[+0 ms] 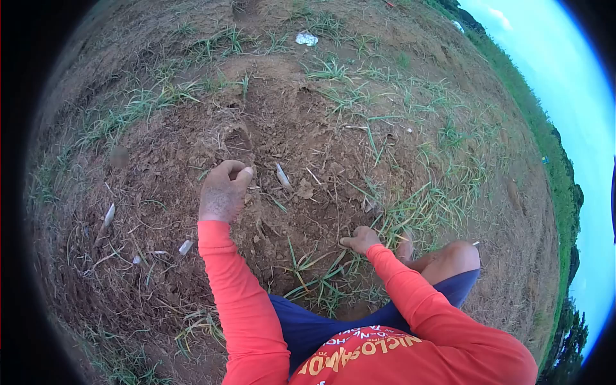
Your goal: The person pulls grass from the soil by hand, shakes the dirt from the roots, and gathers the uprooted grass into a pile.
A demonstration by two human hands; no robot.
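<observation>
The brown soil (301, 212) extends beneath both my hands. Grass clumps (430, 205) grow from it, the nearest just beside my right hand (364, 239). My left hand (224, 189) is low over the soil, fingers curled, thumb close to the index finger; I cannot tell whether they pinch anything. My right fingers are bent toward the soil; their grip cannot be determined. A pale elongated fragment (283, 176) lies near my left thumb, between both hands.

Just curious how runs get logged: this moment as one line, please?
left hand: near pale scrap; right hand: beside grass; holding: unclear
</observation>
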